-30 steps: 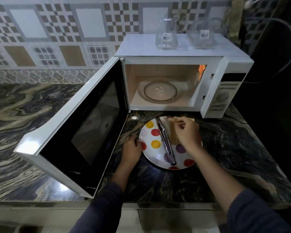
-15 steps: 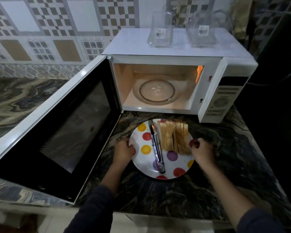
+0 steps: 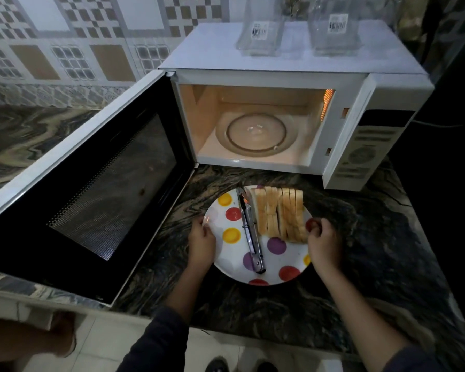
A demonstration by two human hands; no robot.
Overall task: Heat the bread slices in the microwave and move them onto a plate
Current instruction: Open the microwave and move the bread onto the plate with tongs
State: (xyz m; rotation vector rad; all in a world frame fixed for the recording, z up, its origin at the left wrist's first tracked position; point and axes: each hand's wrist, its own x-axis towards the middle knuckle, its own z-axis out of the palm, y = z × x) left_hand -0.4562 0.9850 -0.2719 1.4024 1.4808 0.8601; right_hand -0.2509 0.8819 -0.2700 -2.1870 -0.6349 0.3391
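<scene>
I have one view, from a wide-angle camera on the person's head. It faces forward and steeply down over the counter [image 3: 360, 264], near enough that both forearms run in from the bottom edge. The plate [image 3: 277, 264] lies just below centre, with the left hand [image 3: 202, 244] at 7 o'clock and the right hand [image 3: 324, 242] at 4 o'clock. The microwave [image 3: 295, 63] fills 12 o'clock, and its open door [image 3: 97, 189] sweeps out to 9 o'clock. Wall tiles [image 3: 73, 49] bend across 10 to 11 o'clock. Shoes [image 3: 218, 366] show at 6 o'clock.
</scene>
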